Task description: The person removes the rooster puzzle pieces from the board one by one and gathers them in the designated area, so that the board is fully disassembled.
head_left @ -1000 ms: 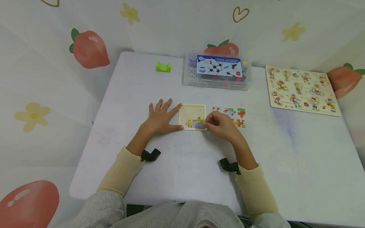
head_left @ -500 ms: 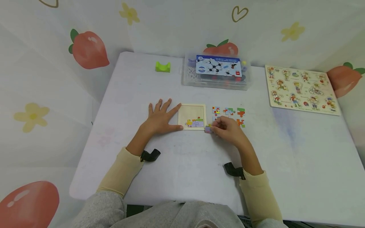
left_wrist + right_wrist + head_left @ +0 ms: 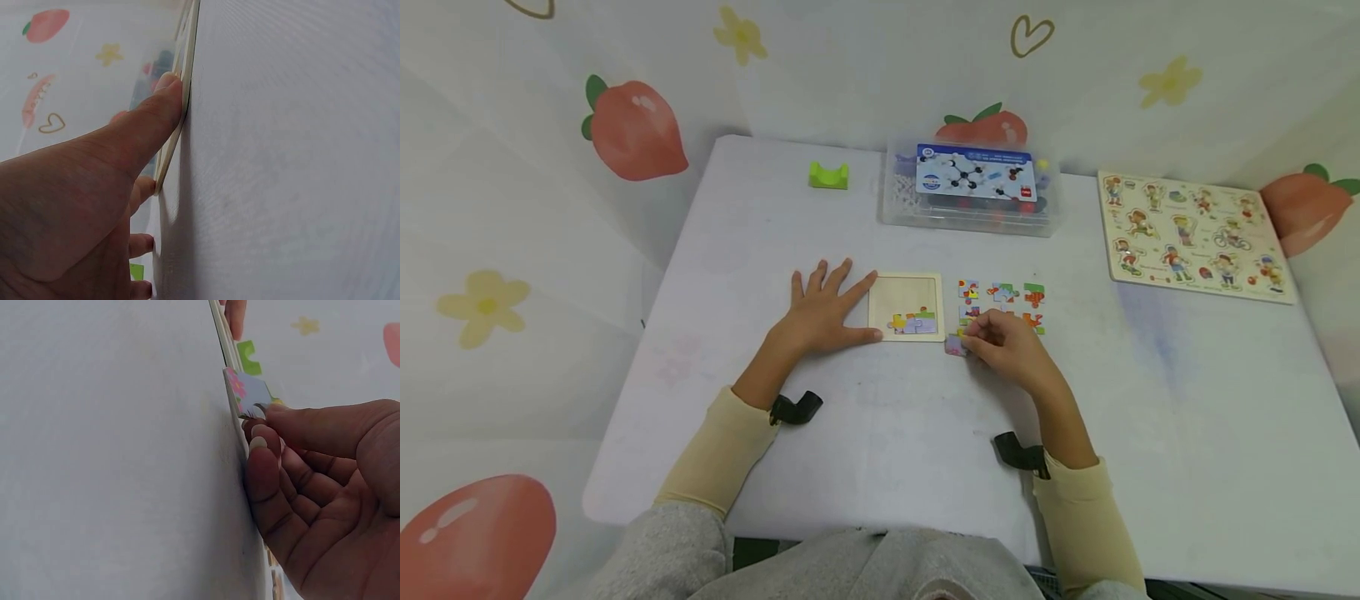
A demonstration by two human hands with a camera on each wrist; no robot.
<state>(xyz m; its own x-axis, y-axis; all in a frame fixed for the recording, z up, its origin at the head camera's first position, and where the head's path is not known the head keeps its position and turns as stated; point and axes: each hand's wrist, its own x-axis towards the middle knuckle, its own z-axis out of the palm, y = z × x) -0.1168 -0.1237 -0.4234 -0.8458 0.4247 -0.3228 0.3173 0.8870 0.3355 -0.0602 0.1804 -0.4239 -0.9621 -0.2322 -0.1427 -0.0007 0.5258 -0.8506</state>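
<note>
My right hand (image 3: 1011, 346) pinches a jigsaw piece (image 3: 249, 392) between thumb and fingers. Pale blue with a pink flower, the piece is just right of the puzzle tray's lower right corner, apart from it in the head view. The square wooden puzzle tray (image 3: 904, 293) has a few joined pieces (image 3: 919, 322) along its lower edge. With fingers spread, my left hand (image 3: 823, 312) rests at the tray's left side, thumb and index finger touching its edge. Loose jigsaw pieces (image 3: 1002, 292) lie in rows right of the tray, some partly hidden behind my right hand.
A clear plastic box (image 3: 970, 215) with a molecule-pictured card stands at the back of the table. Left of it sits a green curved block (image 3: 829, 176). A wooden board with figure pictures (image 3: 1195, 237) lies at the back right.
My right hand has drawn the pinched piece rightward, from over the tray's lower right corner to outside its frame. My left hand has stayed in place.
</note>
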